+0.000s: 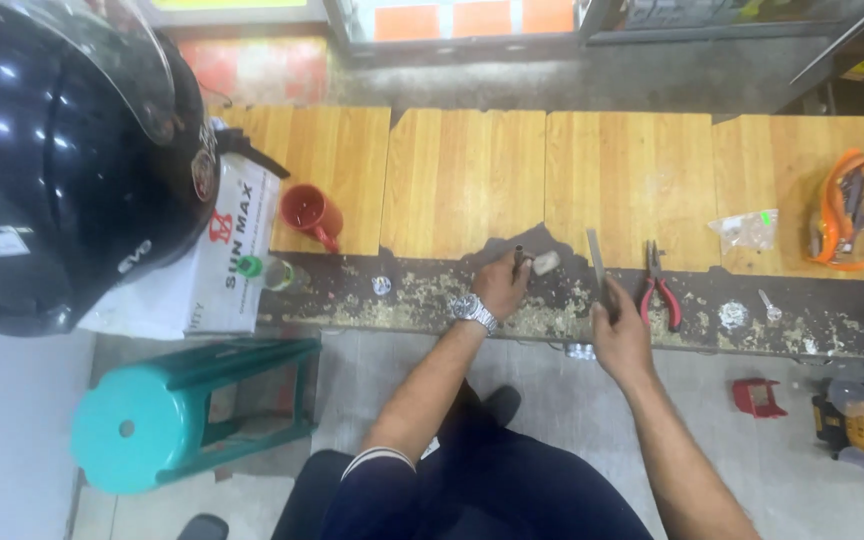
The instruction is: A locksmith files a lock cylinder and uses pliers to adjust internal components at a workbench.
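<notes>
While we look down at the worn workbench (432, 300), the left hand (502, 283) pinches a small pale piece (546, 262), maybe a key blank, hard to tell. Our right hand (620, 335) is wrapped around a flat metal file (597, 262) standing near it. Red-handled pliers (658, 288) lie just beside the file.

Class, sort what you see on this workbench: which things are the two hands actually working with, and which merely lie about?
In hand:
left hand on a small pale piece
right hand holding a flat metal file

Lying about:
red-handled pliers
red mug
black helmet
plastic bag
teal stool
</notes>
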